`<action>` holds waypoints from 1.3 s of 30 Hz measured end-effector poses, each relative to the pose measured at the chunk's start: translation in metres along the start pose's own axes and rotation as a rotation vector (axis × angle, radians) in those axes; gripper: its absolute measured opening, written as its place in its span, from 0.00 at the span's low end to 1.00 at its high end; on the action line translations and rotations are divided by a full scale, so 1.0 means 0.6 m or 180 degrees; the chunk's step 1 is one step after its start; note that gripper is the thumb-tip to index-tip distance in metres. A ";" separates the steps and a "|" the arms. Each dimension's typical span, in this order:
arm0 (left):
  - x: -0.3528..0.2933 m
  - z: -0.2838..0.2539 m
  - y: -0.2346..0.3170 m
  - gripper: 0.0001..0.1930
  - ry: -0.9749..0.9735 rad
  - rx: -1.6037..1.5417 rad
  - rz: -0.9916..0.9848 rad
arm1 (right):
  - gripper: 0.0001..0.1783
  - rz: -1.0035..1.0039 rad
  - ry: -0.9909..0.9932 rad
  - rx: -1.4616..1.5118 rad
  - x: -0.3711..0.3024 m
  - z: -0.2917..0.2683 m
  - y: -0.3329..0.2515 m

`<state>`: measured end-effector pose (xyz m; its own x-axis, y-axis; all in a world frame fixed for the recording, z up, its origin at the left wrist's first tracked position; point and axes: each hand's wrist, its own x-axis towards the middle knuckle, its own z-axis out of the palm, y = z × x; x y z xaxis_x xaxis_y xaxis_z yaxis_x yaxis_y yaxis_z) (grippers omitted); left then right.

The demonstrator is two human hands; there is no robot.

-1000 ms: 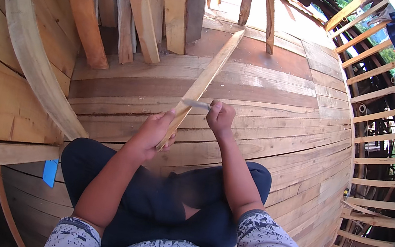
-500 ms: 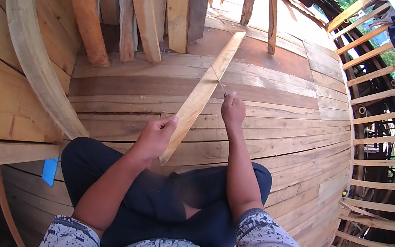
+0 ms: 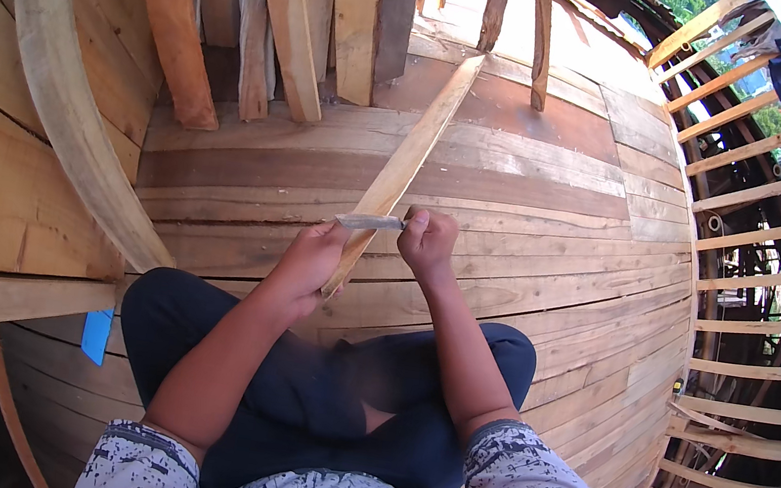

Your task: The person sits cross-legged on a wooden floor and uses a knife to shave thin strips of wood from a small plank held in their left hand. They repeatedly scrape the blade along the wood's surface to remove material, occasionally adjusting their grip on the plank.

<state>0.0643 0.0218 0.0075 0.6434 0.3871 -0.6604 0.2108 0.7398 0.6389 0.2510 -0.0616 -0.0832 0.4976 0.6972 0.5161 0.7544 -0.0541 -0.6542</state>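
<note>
A long, narrow wooden strip (image 3: 413, 152) slants away from my lap toward the far planks. My left hand (image 3: 314, 255) is closed round its near end. In my right hand (image 3: 428, 241) is a knife (image 3: 371, 222), gripped by its handle, which my fingers mostly hide. The grey blade lies crosswise over the strip, just beyond my left hand, with its tip close to my left thumb. Both hands are above the floor in front of my crossed legs.
Wooden planks (image 3: 547, 266) form the floor. Several upright boards (image 3: 282, 19) stand at the far left, beside a curved timber (image 3: 63, 88). A slatted wooden railing (image 3: 748, 326) runs along the right. A blue piece (image 3: 96, 335) hangs at the lower left.
My right hand has drawn the knife nearer, from the strip's middle to just beyond my left hand. The strip has turned more onto its edge, and my left hand has shifted slightly.
</note>
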 end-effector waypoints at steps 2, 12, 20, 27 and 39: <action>-0.004 0.016 0.006 0.14 0.0044 0.0058 0.0019 | 0.26 -0.0087 0.0067 -0.0010 0.003 -0.005 0.004; -0.003 0.005 0.009 0.15 -0.0076 -0.0122 -0.0056 | 0.26 -0.0090 0.0139 -0.0145 0.006 0.000 0.007; 0.018 -0.029 0.009 0.14 -0.0249 -0.0444 -0.0193 | 0.26 0.0295 -0.0205 -0.0222 -0.010 0.001 -0.064; 0.025 -0.016 0.010 0.14 -0.0311 -0.0708 -0.0384 | 0.27 0.0701 -0.0153 -0.0599 0.004 -0.007 -0.059; 0.021 -0.015 0.018 0.14 -0.0270 -0.0653 -0.0304 | 0.28 0.0173 -0.0379 -0.0331 -0.014 -0.016 -0.095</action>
<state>0.0683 0.0396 0.0023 0.6891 0.2686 -0.6730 0.1254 0.8705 0.4759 0.2077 -0.0710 -0.0447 0.4893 0.7706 0.4083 0.7711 -0.1634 -0.6154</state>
